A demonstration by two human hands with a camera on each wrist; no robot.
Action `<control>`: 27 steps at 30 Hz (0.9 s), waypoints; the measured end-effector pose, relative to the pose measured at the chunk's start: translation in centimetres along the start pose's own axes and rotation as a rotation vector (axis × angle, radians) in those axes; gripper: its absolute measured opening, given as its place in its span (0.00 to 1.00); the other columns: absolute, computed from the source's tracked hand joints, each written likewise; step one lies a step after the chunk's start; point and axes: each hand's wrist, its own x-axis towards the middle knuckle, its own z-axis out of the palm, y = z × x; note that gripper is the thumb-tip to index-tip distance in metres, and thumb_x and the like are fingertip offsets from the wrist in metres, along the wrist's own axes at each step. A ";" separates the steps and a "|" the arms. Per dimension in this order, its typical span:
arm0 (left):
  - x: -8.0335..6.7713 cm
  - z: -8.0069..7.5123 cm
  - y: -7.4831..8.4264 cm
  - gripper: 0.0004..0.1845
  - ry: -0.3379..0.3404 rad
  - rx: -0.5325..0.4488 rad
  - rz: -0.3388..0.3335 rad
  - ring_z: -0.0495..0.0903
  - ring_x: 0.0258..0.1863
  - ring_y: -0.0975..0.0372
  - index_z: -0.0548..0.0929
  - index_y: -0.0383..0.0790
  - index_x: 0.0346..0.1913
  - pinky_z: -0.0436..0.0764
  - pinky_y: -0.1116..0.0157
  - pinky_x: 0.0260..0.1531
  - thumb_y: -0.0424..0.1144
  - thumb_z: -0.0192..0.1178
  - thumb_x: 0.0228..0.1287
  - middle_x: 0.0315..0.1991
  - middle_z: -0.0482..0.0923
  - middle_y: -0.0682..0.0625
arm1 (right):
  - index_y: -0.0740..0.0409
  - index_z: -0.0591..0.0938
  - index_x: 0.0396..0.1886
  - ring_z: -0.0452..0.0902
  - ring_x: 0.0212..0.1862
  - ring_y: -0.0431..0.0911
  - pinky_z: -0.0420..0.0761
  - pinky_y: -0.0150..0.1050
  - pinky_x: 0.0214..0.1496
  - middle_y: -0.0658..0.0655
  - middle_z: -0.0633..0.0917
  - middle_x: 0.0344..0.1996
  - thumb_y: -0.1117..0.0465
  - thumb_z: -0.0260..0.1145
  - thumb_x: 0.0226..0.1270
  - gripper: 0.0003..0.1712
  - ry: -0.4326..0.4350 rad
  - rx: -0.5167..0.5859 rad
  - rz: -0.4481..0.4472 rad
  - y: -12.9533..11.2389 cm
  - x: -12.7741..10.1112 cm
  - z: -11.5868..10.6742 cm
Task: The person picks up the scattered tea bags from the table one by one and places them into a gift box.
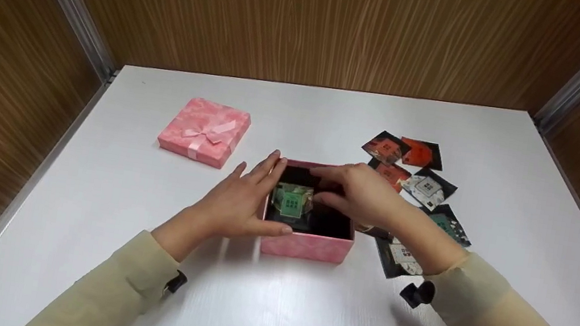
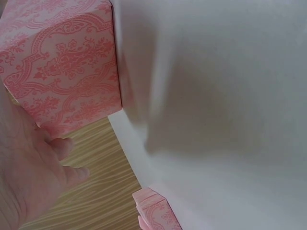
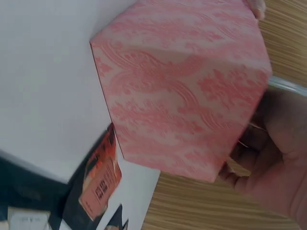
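Note:
A pink patterned gift box (image 1: 306,246) stands without its lid in the middle of the table. Inside it, at the left, lies a dark square sachet with a green label (image 1: 292,203). My left hand (image 1: 238,201) rests against the box's left side, fingers extended along the rim and thumb at the front edge. From the right, my right hand (image 1: 368,195) reaches over the rim, with thumb and forefinger bent down into the dark interior. The right wrist view shows its fingers (image 3: 244,158) partly hidden behind the box wall; I cannot tell whether they pinch anything.
A pink lid (image 1: 206,130) with a ribbon bow lies at the back left of the white table (image 1: 268,309). Several sachets, including an orange one (image 1: 420,154) and a white-labelled one (image 1: 429,188), overlap to the right, partly under my right arm. Wood-grain panels (image 1: 316,23) border the table.

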 end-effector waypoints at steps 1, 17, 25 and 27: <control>0.0 0.0 0.0 0.67 0.001 -0.002 0.000 0.54 0.83 0.50 0.38 0.42 0.87 0.48 0.42 0.81 0.84 0.51 0.61 0.88 0.36 0.43 | 0.60 0.85 0.67 0.89 0.48 0.48 0.86 0.51 0.55 0.56 0.92 0.47 0.56 0.73 0.74 0.25 0.015 0.018 0.007 0.1 -0.4 -0.5; 0.1 0.1 0.0 0.68 0.006 0.009 0.003 0.50 0.84 0.55 0.38 0.43 0.87 0.49 0.42 0.80 0.83 0.53 0.61 0.88 0.36 0.44 | 0.55 0.87 0.63 0.83 0.45 0.31 0.78 0.24 0.43 0.56 0.91 0.50 0.57 0.72 0.75 0.20 0.281 0.117 0.349 8.9 -9.2 -7.3; -0.1 0.0 0.0 0.67 0.011 -0.002 0.004 0.53 0.84 0.53 0.38 0.42 0.87 0.49 0.42 0.80 0.83 0.53 0.61 0.88 0.37 0.43 | 0.60 0.80 0.72 0.84 0.50 0.43 0.76 0.22 0.43 0.66 0.88 0.56 0.53 0.69 0.78 0.28 0.243 0.194 0.527 14.3 -12.9 -6.8; -0.1 0.0 0.0 0.67 0.015 -0.006 0.008 0.53 0.84 0.52 0.39 0.42 0.87 0.49 0.41 0.80 0.83 0.53 0.61 0.88 0.37 0.43 | 0.60 0.79 0.73 0.82 0.56 0.50 0.75 0.25 0.47 0.66 0.86 0.60 0.51 0.69 0.78 0.31 0.239 0.211 0.563 15.3 -13.4 -6.5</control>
